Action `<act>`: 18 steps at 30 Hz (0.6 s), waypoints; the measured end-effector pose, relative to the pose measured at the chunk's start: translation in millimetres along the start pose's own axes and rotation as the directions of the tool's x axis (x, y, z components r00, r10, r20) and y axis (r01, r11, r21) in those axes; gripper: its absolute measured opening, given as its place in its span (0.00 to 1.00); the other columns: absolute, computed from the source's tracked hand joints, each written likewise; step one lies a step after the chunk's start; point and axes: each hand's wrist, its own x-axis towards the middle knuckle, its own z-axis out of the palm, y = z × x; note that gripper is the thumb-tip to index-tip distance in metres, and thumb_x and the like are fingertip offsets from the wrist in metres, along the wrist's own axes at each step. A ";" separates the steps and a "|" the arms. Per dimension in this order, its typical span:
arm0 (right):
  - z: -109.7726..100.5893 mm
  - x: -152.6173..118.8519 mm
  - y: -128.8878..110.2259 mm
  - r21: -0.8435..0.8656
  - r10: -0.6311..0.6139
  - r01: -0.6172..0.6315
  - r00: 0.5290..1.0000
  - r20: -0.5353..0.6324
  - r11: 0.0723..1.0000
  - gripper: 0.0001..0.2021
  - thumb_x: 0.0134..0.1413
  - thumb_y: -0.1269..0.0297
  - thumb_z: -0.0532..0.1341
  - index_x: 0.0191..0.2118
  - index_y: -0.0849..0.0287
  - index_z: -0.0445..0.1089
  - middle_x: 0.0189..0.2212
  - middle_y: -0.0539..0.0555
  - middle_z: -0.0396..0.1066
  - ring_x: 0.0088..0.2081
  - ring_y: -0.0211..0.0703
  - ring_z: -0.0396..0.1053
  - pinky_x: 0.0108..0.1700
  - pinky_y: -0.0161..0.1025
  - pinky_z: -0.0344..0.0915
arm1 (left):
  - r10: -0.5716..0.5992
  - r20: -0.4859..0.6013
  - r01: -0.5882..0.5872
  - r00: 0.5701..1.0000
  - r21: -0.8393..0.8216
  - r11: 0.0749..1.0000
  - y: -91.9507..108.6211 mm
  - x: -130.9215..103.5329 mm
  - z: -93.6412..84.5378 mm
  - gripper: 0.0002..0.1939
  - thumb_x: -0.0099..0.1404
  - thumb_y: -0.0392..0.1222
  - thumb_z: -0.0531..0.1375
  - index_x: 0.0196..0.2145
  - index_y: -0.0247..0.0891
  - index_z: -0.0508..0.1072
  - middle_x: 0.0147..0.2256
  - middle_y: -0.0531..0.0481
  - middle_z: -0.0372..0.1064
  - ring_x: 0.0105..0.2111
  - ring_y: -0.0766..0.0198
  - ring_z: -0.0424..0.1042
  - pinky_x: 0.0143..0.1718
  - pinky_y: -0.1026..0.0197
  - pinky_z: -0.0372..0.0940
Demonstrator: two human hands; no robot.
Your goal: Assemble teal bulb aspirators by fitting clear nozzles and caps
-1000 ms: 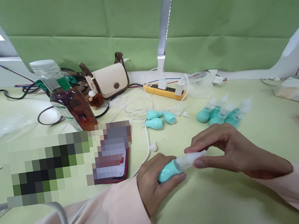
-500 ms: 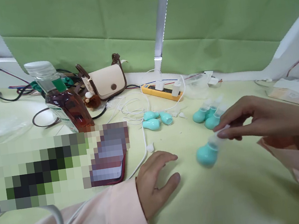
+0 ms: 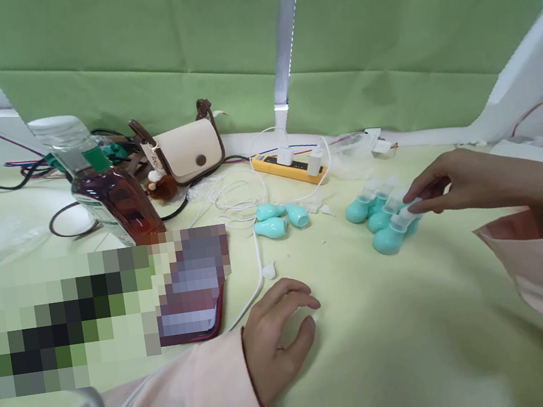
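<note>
My right hand [image 3: 445, 186] pinches the clear tip of a teal squeeze bulb [image 3: 386, 240] between thumb and fingers. The bulb is at the near side of a cluster of several similar teal bulbs [image 3: 356, 211] with clear tips, on the right of the table. My left hand [image 3: 283, 336] rests on the table with fingers curved and apart, holding nothing. Beyond it lie three teal bulbs without clear tips [image 3: 271, 228], grouped together. A small white cap-like piece [image 3: 269, 270] lies between them and my left hand.
A red-cased phone [image 3: 218, 305], partly pixelated, lies left of my left hand. Behind it stand a bottle of dark liquid [image 3: 117, 205] and a cream handbag [image 3: 191, 153]. A yellow power strip [image 3: 289, 168] with white cables and crumpled clear plastic [image 3: 346, 159] are at the back.
My right hand has carried the teal squeeze bulb away from me, over to the cluster. My left hand has stayed in about the same place, and the view has shifted slightly.
</note>
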 end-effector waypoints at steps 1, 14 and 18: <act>-1.6 -0.7 0.7 0.008 -0.009 0.009 0.998 0.060 1.000 0.09 0.41 0.61 0.59 0.30 0.56 0.73 0.23 0.47 0.72 0.23 0.34 0.66 0.24 0.29 0.61 | 0.001 0.001 -0.001 1.000 -0.001 1.000 0.1 0.0 0.0 0.10 0.54 0.28 0.51 0.32 0.37 0.67 0.35 0.48 0.64 0.36 0.65 0.65 0.38 0.62 0.59; 23.2 -6.1 -62.6 -0.149 -0.305 0.270 0.761 -0.572 0.951 0.30 0.47 0.54 0.55 0.56 0.56 0.48 0.57 0.57 0.45 0.57 0.49 0.46 0.48 0.44 0.60 | -0.024 0.056 0.025 0.998 0.000 1.000 -2.5 -0.5 1.2 0.09 0.55 0.29 0.50 0.31 0.36 0.67 0.31 0.49 0.65 0.33 0.65 0.65 0.34 0.64 0.59; 55.6 11.8 -96.3 -0.147 -0.374 0.362 0.705 -0.602 0.920 0.34 0.49 0.57 0.54 0.58 0.58 0.37 0.60 0.59 0.26 0.60 0.51 0.30 0.55 0.52 0.46 | -0.015 0.055 0.015 0.998 0.004 1.000 -4.0 -0.6 1.7 0.09 0.54 0.28 0.50 0.30 0.36 0.67 0.30 0.49 0.65 0.32 0.65 0.65 0.34 0.64 0.59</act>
